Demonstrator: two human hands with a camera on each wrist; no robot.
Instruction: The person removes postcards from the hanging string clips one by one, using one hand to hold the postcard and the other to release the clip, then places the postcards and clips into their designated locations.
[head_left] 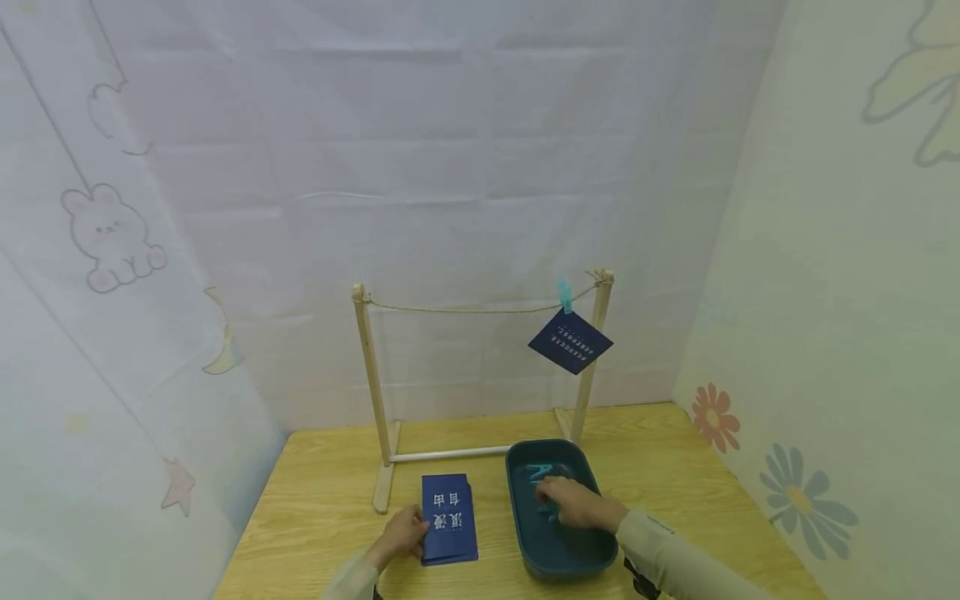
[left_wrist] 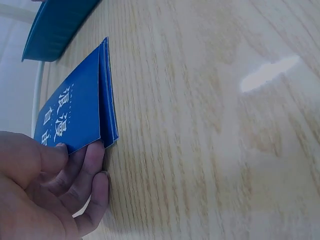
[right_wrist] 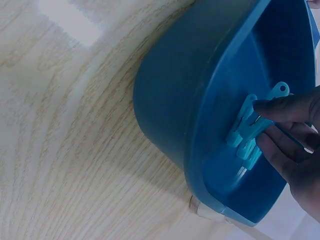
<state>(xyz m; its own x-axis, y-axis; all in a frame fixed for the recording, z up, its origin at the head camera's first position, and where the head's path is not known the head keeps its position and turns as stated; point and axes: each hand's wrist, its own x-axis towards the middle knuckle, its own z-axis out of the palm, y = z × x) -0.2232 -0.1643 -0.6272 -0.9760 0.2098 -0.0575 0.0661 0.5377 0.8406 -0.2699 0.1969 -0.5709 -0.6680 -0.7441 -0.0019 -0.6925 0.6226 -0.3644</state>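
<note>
My left hand [head_left: 403,532] pinches the edge of the top dark blue card [left_wrist: 75,110], thumb above and fingers beneath. White characters are printed on that card, which is raised slightly off the others in the stack [left_wrist: 111,107]. Inside a deep teal basin [head_left: 528,542], my right hand [head_left: 576,503] has thumb and fingers around a light teal clothespin [right_wrist: 260,125]. More clothespins [right_wrist: 247,150] lie close under and beside it on the basin floor. Fingers partly cover them in the head view.
Behind the basin stands a wooden frame [head_left: 370,375] with a string [head_left: 465,311] between its posts. A teal clothespin [head_left: 565,297] holds a blue card [head_left: 572,342] by one corner near the right post. Printed cloth walls [head_left: 465,167] enclose the wooden table [head_left: 300,517].
</note>
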